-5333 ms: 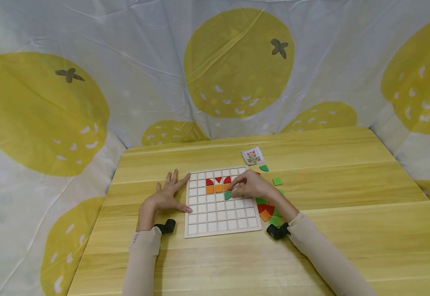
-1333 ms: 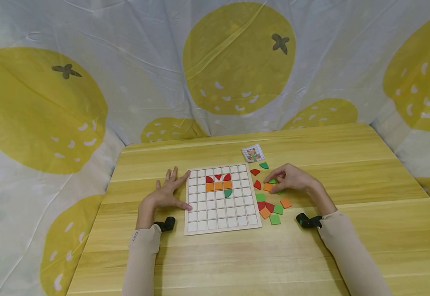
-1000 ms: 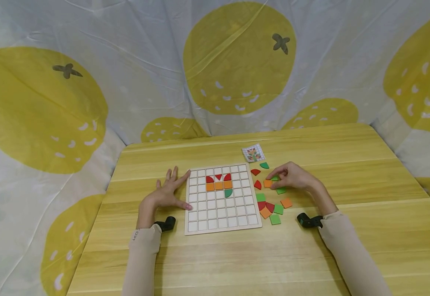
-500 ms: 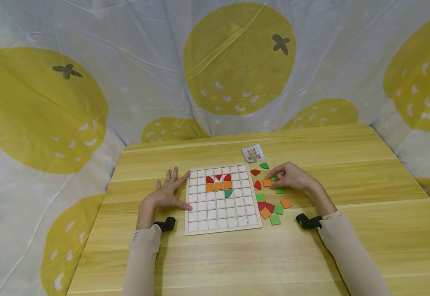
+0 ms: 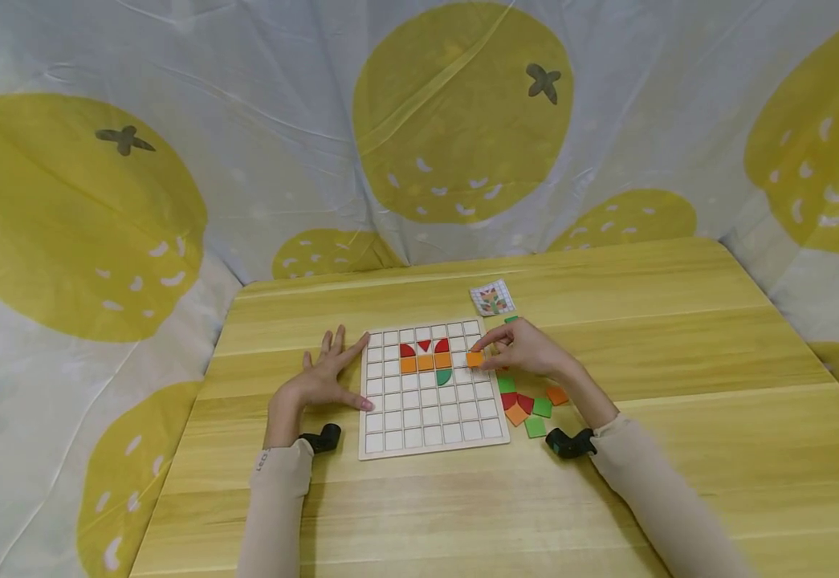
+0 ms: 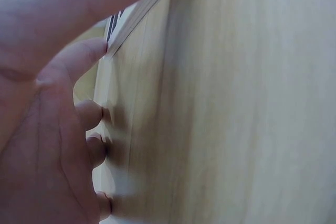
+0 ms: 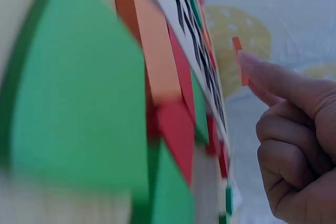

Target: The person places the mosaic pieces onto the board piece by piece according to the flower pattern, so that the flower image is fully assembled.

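A square white grid board [image 5: 432,433] lies on the table. Set in its cells are red pieces [image 5: 442,346] along the top, a row of orange squares [image 5: 425,362] and a green quarter-round piece [image 5: 444,376]. My left hand [image 5: 320,381] is spread beside the board, thumb and index finger at its left edge. Over the board's right columns, my right hand [image 5: 523,350] pinches an orange square tile [image 5: 474,360] between thumb and index finger. The right wrist view shows that orange tile [image 7: 240,62] edge-on, raised above the board, the other fingers curled in.
Loose tiles lie right of the board: green squares [image 5: 535,427], an orange square [image 5: 556,396] and red pieces [image 5: 525,404], some partly under the right hand. A small printed pattern card [image 5: 493,298] sits beyond the board's far right corner. A lemon-patterned cloth [image 5: 462,112] hangs behind the table.
The green quarter-round piece, earlier at my right fingertips, now sits in the board. My right hand went right to the loose tiles, picked up an orange square and moved left with it. My left hand stayed.
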Motion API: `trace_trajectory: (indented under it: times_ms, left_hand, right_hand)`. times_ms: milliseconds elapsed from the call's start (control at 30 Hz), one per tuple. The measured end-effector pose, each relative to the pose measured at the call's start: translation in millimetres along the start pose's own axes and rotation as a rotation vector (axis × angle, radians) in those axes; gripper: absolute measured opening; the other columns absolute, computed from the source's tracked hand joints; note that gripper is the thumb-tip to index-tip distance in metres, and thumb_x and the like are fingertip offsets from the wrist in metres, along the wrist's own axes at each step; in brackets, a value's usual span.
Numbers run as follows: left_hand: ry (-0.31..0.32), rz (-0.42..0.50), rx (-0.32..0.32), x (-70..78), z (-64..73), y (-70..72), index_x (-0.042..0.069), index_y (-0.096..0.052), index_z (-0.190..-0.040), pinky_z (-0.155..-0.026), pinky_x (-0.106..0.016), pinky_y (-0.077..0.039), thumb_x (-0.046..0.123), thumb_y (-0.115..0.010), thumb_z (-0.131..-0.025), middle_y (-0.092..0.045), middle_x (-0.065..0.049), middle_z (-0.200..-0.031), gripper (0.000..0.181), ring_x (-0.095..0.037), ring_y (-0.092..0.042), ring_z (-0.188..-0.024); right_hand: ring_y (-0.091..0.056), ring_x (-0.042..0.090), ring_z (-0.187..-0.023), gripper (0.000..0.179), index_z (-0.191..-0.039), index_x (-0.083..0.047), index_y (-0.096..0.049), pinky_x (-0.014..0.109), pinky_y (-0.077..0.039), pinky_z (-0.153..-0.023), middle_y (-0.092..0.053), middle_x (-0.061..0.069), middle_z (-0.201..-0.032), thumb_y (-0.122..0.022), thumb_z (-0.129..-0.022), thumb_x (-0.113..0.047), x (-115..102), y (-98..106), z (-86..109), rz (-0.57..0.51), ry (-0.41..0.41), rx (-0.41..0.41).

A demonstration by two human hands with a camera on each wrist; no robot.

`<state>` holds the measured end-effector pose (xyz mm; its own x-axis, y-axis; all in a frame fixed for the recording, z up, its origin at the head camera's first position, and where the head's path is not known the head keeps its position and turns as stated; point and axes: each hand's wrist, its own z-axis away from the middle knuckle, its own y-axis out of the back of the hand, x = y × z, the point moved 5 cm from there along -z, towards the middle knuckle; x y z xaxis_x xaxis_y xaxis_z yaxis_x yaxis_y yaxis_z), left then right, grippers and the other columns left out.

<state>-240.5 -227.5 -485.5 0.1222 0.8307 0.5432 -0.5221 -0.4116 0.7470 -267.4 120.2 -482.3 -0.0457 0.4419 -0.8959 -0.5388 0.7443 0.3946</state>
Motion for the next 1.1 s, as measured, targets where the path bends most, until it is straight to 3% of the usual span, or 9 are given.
trace_trajectory:
  times_ms: [267,500,900,1100]
  left_hand:
    - [0.001,0.004,0.001,0.5,0.6,-0.8,0.025,-0.008,-0.168,-0.117,-0.078,0.017,0.047,-0.090,-0.076,0.026,-0.020,-0.170,0.126,-0.045,0.027,-0.156]
    - [-0.001,0.001,0.003,0.5,-1.1,-0.2,0.024,-0.007,-0.168,-0.117,-0.078,0.017,0.047,-0.090,-0.076,0.026,-0.020,-0.170,0.126,-0.045,0.027,-0.156]
    - [0.003,0.007,0.000,0.0,0.3,0.2,0.025,-0.007,-0.168,-0.117,-0.077,0.018,0.047,-0.091,-0.075,0.026,-0.019,-0.170,0.127,-0.043,0.028,-0.156]
    - [0.006,0.008,0.001,0.0,1.5,-0.4,0.026,-0.008,-0.168,-0.117,-0.077,0.018,0.047,-0.091,-0.075,0.026,-0.019,-0.170,0.126,-0.043,0.028,-0.156]
  right_hand:
    - [-0.027,0.012,-0.056,0.025,-0.110,-0.008,-0.081,0.022,-0.025,-0.054,-0.030,-0.006,-0.057,-0.085,-0.085,-0.015,-20.7,-40.1,-16.2,0.002,0.030,-0.027]
    - [-0.027,0.010,-0.052,0.021,-0.105,-0.007,-0.081,0.021,-0.025,-0.052,-0.035,-0.006,-0.054,-0.085,-0.085,-0.010,-32.6,-63.2,-25.2,0.028,0.065,-0.055]
    - [-0.030,0.011,-0.051,0.018,-0.100,-0.010,-0.083,0.021,-0.026,-0.051,-0.044,-0.006,-0.056,-0.087,-0.083,-0.009,-28.0,-68.2,-29.0,0.023,0.058,-0.012]
    - [-0.029,0.010,-0.050,0.017,-0.099,-0.009,-0.083,0.020,-0.026,-0.052,-0.039,-0.006,-0.054,-0.087,-0.083,-0.011,-27.5,-70.2,-30.7,0.027,0.062,-0.012]
